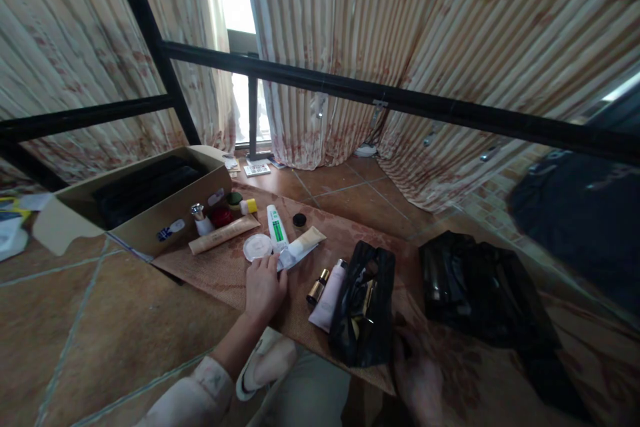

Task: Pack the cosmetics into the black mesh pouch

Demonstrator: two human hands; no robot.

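Pouch (384, 303) holds gold-coloured items (369, 298).

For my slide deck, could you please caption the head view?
Left hand beside a round white flat container, right hand beside an open soft black pouch holding gold-coloured items.

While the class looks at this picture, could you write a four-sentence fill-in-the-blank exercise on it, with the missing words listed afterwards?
1. The left hand is close to a round container whose colour is ____.
2. The open pouch lies between the pale lilac tube and the ____ hand.
3. The white tube bears print coloured ____.
4. The cardboard box stands on the picture's ____ side.

Missing words: white; right; green; left.
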